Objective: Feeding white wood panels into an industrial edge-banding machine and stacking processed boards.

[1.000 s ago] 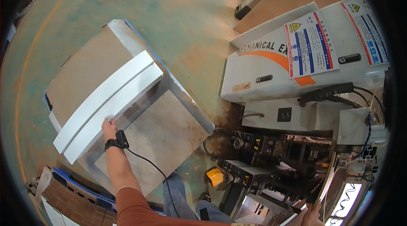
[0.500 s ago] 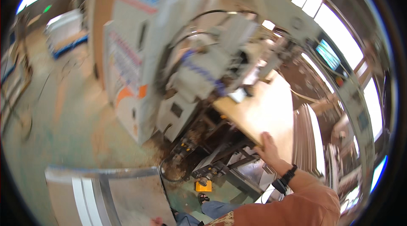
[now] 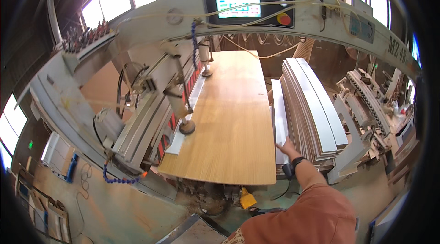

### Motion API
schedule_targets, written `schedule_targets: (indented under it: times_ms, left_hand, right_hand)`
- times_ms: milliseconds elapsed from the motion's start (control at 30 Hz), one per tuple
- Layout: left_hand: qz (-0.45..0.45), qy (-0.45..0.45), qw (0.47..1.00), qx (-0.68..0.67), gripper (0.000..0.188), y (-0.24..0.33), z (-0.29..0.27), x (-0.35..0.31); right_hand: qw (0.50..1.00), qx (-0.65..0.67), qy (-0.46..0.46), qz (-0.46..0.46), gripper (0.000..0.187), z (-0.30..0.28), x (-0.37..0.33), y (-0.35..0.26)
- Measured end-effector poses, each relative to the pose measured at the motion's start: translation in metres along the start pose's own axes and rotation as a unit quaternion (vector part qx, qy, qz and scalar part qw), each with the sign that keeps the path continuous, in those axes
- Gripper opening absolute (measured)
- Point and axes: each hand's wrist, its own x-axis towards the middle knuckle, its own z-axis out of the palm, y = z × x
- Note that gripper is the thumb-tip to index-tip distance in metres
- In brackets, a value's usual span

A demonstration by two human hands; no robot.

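Note:
A long wood-grain panel lies flat on the machine's bed in front of me. My right hand is beside its right edge, next to a narrow white board. The thumb and a finger are stretched apart, and no object shows in the grasp; whether a fingertip touches the panel's edge I cannot tell. A dark band and a small black device are at that wrist. Two round-footed clamps stand along the panel's left side, by a white strip. My left hand is out of the picture.
A grey beam with a control screen and red button spans the far side. White-topped boards are stacked at right. A yellow foot pedal sits on the floor below the panel. A blue segmented hose hangs at left.
The view has swung to the right and now faces the panel squarely. My right hand has gone from on the panel's near part to beside its right edge. My left hand has left view.

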Motion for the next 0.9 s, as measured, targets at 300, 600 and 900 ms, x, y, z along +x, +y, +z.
schedule_targets:
  times_ms: [300, 600, 900]
  left_hand:
    - [-0.034, 0.035, 0.942, -0.332, 0.039, 0.168, 0.152, 0.074]
    - [0.135, -0.184, 0.966, -0.123, 0.025, 0.238, 0.426, 0.089]
    - [0.147, -0.123, 0.974, -0.121, 0.034, 0.224, 0.436, 0.097]
  right_hand:
    - [0.994, 0.08, 0.024, 0.072, 0.104, -0.003, -0.038, -0.004]
    - [0.895, 0.437, 0.048, -0.081, 0.027, -0.031, -0.033, -0.002]
    - [0.871, 0.455, 0.004, -0.186, 0.024, -0.086, -0.076, -0.004]
